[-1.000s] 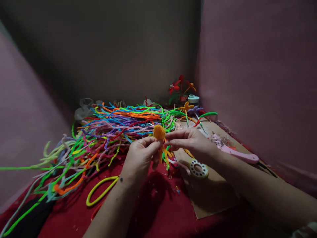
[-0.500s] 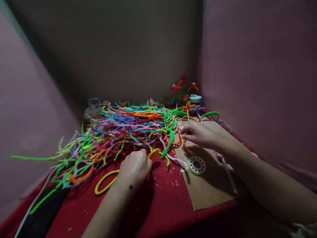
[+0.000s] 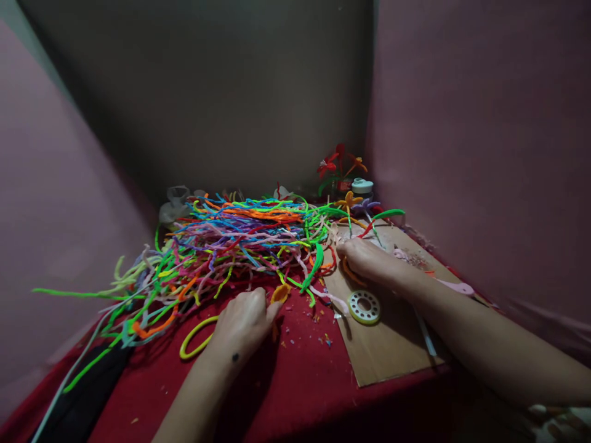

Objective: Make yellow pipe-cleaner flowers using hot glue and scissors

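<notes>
My left hand (image 3: 247,317) is closed above the red cloth, with an orange pipe-cleaner piece (image 3: 280,293) pinched between thumb and fingers. A yellow pipe-cleaner loop (image 3: 187,344) lies on the cloth beside its wrist. Over the cardboard sheet (image 3: 383,363), my right hand (image 3: 364,258) has its fingers drawn together; what they hold, if anything, is hidden. Just under that hand an orange pipe cleaner (image 3: 351,274) curves on the cardboard. Nearer to me sits a round tape roll (image 3: 364,306) with a holed white core.
A large heap of coloured pipe cleaners (image 3: 240,227) spreads across the back and left. Pipe-cleaner flowers (image 3: 348,200) lie at the cardboard's far end. Behind them are red flowers (image 3: 327,165) and a pale-lidded container (image 3: 362,186). Walls stand close on both sides.
My right hand's fingers have closed together from a looser, more spread pose near the cardboard's far left. My left hand has shifted slightly left and lower, still with the orange piece.
</notes>
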Tool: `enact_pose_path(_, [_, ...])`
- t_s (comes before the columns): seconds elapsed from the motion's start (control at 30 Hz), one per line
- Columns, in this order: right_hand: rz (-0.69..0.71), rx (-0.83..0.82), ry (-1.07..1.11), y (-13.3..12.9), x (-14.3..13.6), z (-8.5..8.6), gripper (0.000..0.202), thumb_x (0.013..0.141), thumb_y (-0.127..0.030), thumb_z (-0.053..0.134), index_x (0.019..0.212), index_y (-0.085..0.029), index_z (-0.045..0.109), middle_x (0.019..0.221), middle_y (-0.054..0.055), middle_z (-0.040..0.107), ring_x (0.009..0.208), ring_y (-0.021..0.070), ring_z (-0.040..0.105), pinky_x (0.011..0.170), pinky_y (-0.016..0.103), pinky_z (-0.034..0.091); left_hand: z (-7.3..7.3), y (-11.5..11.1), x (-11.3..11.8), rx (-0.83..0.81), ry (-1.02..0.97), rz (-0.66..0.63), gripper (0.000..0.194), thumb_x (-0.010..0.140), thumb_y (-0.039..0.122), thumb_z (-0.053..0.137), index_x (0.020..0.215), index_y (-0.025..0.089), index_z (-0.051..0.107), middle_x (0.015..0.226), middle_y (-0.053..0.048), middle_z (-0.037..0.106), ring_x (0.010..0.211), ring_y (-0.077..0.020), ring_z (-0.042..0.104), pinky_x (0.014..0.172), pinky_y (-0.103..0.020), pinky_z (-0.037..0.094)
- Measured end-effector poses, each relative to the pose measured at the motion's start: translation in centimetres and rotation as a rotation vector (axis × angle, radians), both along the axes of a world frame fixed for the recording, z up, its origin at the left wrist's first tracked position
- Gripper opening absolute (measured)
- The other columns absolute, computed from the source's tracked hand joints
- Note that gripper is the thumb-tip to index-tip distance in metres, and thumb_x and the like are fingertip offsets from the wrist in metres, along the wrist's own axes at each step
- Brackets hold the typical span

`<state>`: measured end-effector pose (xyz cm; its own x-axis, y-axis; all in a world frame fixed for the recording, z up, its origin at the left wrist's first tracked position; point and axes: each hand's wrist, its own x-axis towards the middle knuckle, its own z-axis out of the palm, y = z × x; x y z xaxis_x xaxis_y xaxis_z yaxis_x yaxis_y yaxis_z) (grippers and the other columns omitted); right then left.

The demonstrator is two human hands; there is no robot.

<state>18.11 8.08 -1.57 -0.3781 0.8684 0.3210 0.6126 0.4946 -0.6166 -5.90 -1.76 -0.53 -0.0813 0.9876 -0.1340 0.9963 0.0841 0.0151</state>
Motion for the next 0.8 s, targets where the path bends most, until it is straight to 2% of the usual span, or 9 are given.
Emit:
enact_pose_path(0.13, [-0.098,0.049,-0.184,-0.3,0.6,1.7,0.018,0.070,-0.005,0.047,0.060,-0.016,0.057,0.065,0.009,0.059,0.061,0.0180,0.048,0.055,0.029,0.029,1.4,-0.2,0.7,0.225,-0.083,0.032,0.028,0.085,0.039,0.040,0.079,0.018,0.057,0.078,-0.011,0.068,0.071,-0.0238,0.063,0.060,-0.029,0.038])
enact_pose_path(0.2, [-0.106,0.072,-0.241,-0.8,0.7,2.8,0.018,0.070,-0.004,0.047,0.065,-0.016,0.060,0.067,0.009,0.060,0.061,0.0179,0.049,0.055,0.028,0.029,2.1,0.0,1.7,0.337,-0.279,-0.030,0.024,0.084,0.037,0.044,0.075,0.019,0.057,0.074,-0.006,0.067,0.067,-0.0188,0.061,0.060,-0.026,0.038])
enact_pose_path(0.27, [-0.028,0.082,-0.295,-1.5,0.6,3.7,0.018,0.073,-0.006,0.048,0.068,-0.016,0.062,0.067,0.007,0.062,0.061,0.0168,0.050,0.056,0.027,0.031,2.6,0.4,3.0,0.384,-0.531,-0.097,0.022,0.082,0.037,0.048,0.075,0.019,0.058,0.071,-0.003,0.065,0.063,-0.0158,0.058,0.058,-0.024,0.038])
enact_pose_path(0.37, [0.136,0.082,-0.211,-2.4,0.2,4.1,0.020,0.078,-0.010,0.050,0.073,-0.019,0.067,0.072,0.004,0.066,0.066,0.0152,0.054,0.060,0.025,0.036,2.9,1.6,5.0,0.350,-0.788,-0.174,0.023,0.080,0.037,0.051,0.082,0.018,0.063,0.069,-0.002,0.065,0.060,-0.0142,0.055,0.056,-0.024,0.038])
enact_pose_path(0.43, [0.184,0.089,-0.107,-2.7,0.0,4.0,0.019,0.080,-0.014,0.052,0.076,-0.020,0.069,0.072,0.003,0.066,0.068,0.0147,0.055,0.062,0.025,0.038,3.0,2.4,6.0,0.312,-0.863,-0.215,0.020,0.075,0.033,0.057,0.083,0.017,0.066,0.074,-0.003,0.066,0.065,-0.0149,0.057,0.058,-0.024,0.040])
enact_pose_path(0.53, [0.239,0.068,-0.005,-2.7,-0.3,3.6,0.016,0.080,-0.018,0.054,0.078,-0.018,0.071,0.070,0.003,0.065,0.068,0.0141,0.055,0.062,0.025,0.040,3.0,3.2,6.9,0.236,-0.910,-0.239,0.017,0.070,0.030,0.060,0.071,0.016,0.068,0.065,-0.001,0.062,0.061,-0.0136,0.053,0.055,-0.023,0.038])
enact_pose_path(0.67, [0.270,0.028,0.105,-2.7,-0.5,3.7,0.015,0.080,-0.019,0.056,0.080,-0.016,0.070,0.072,0.003,0.065,0.068,0.0131,0.055,0.064,0.025,0.042,2.8,3.2,7.2,0.129,-1.103,-0.099,0.019,0.067,0.031,0.061,0.057,0.014,0.063,0.046,0.004,0.046,0.043,-0.0071,0.036,0.042,-0.020,0.025])
enact_pose_path(0.8, [0.128,0.111,0.239,-3.4,1.1,4.7,0.016,0.081,-0.022,0.054,0.085,-0.017,0.069,0.081,0.005,0.067,0.073,0.0152,0.059,0.067,0.028,0.045,1.9,3.0,6.7,-0.041,-1.428,0.052,0.023,0.063,0.033,0.068,0.058,0.014,0.057,0.040,0.007,0.040,0.035,-0.0035,0.028,0.037,-0.018,0.016])
